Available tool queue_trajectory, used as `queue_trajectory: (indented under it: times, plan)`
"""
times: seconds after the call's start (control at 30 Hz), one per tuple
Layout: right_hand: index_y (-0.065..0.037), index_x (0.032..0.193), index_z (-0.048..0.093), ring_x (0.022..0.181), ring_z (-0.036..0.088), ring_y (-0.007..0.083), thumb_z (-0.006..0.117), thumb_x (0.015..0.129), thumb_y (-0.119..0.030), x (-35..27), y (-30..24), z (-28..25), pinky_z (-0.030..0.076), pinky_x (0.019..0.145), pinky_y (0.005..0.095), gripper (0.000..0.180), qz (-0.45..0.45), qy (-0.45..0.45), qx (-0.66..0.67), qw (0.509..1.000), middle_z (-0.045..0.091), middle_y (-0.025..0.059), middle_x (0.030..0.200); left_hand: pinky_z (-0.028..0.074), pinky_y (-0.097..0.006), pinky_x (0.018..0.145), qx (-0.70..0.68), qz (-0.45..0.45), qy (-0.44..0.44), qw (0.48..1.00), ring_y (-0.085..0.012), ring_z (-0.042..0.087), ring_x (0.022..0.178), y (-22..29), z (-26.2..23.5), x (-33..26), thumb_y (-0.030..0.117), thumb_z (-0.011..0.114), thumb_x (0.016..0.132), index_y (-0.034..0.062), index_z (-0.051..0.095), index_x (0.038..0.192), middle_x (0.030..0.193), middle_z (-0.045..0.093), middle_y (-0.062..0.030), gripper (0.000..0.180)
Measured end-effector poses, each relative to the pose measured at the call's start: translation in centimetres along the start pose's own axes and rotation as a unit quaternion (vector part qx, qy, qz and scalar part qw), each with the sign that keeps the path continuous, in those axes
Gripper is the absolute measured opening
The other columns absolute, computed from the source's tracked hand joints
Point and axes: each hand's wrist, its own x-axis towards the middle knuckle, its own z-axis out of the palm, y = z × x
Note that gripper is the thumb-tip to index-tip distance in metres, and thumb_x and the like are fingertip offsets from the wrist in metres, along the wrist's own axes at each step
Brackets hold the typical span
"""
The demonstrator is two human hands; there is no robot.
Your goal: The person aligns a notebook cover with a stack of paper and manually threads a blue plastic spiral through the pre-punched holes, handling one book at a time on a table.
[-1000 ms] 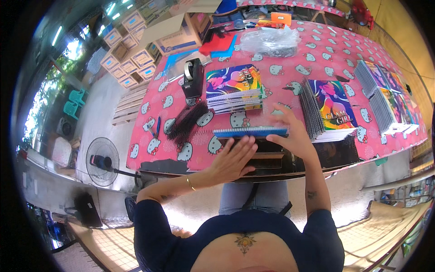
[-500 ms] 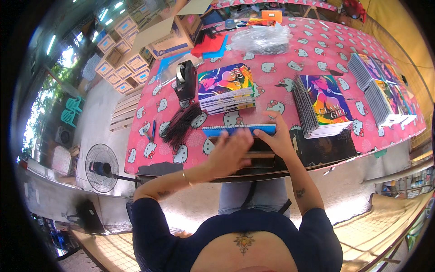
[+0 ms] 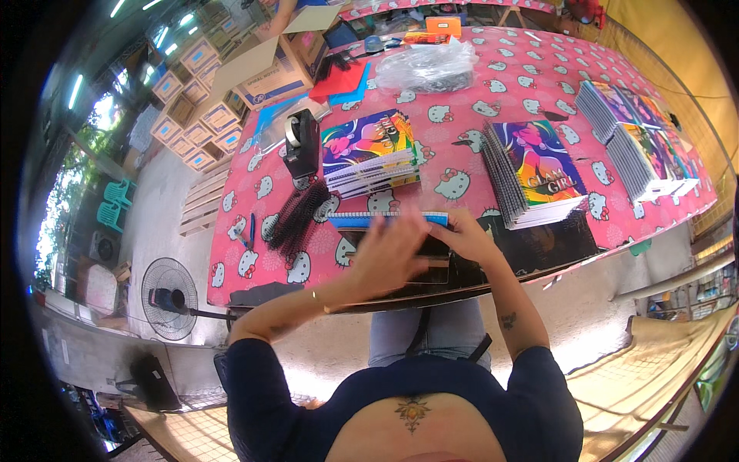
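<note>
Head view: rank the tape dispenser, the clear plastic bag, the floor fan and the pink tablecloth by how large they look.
1. Pink tablecloth, by far the largest.
2. Clear plastic bag.
3. Floor fan, though it sits lower and farther off, so its rank against the bag is unsure.
4. Tape dispenser, smallest.

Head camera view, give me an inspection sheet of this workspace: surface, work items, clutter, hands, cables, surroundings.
Surface: table under a pink cat-print cloth, with a dark mat at the near edge.
Work items: blue-edged notebook lying flat by the near edge, partly hidden by both hands.
Clutter: stack of colourful notebooks, fanned spiral notebooks, more notebook rows, black tape dispenser, black spiral bindings, clear plastic bag.
Hands: left hand and right hand both rest on the notebook, fingers spread; grip cannot be judged.
Cables: nothing seen.
Surroundings: cardboard boxes, floor fan, wooden pallet.
</note>
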Motion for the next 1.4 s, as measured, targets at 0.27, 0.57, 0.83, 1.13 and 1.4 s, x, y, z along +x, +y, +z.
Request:
queue_trajectory:
  times: [0.27,0.57,0.83,1.13,1.4]
  plan:
    - [0.002,0.101,0.068,0.075,0.054,0.0078,0.064,0.097,-0.011,0.1,-1.1,0.3,0.047,0.067,0.0287,0.014,-0.022,0.017,-0.029,0.999,0.065,0.0017,0.078,0.014,-0.063,0.119,-0.014,0.005,-0.032,0.999,-0.0414,0.029,0.149,-0.1,-1.6,3.4,0.045,0.057,0.096,-0.0066,0.035,0.15,0.155,0.037,-0.0277,0.078]
    - [0.002,0.109,0.067,0.08,0.061,0.0118,0.065,0.094,-0.011,0.6,0.3,0.2,0.05,0.073,0.0354,0.02,-0.044,0.013,-0.032,0.998,0.073,0.0124,0.09,0.013,-0.061,0.12,0.006,-0.016,-0.007,1.0,-0.0412,0.026,0.151,-0.4,-2.0,5.1,0.046,0.051,0.099,-0.0067,0.035,0.15,0.159,0.032,-0.0281,0.075]
    - [0.003,0.111,0.069,0.081,0.064,0.0123,0.07,0.092,-0.015,-0.3,-2.9,-0.4,0.052,0.075,0.0319,0.025,-0.037,0.064,-0.062,0.995,0.073,0.0112,0.089,0.017,-0.061,0.12,-0.136,-0.066,0.063,0.986,-0.0301,0.059,0.121,-1.2,-3.5,6.0,0.032,0.064,0.096,0.0048,0.06,0.125,0.123,0.064,-0.0134,0.04]
    - [0.002,0.092,0.068,0.07,0.064,0.0151,0.072,0.088,-0.012,1.1,-4.3,-4.6,0.051,0.066,0.0313,0.015,-0.03,-0.035,-0.052,0.998,0.068,0.0078,0.078,0.029,-0.057,0.115,-0.17,-0.05,0.077,0.981,-0.0268,0.069,0.091,-1.8,-3.1,6.5,0.021,0.066,0.095,0.0079,0.069,0.103,0.088,0.071,-0.0067,0.015]
    - [-0.002,0.094,0.064,0.078,0.067,0.0288,0.074,0.082,-0.017,0.3,-5.0,0.3,0.052,0.069,0.0376,0.021,-0.082,0.246,-0.223,0.94,0.066,0.0137,0.085,0.054,-0.046,0.084,-0.121,-0.097,-0.041,0.987,-0.0344,0.07,0.087,-2.9,-8.2,6.6,0.017,0.074,0.086,0.0048,0.07,0.109,0.09,0.072,-0.0144,0.027]
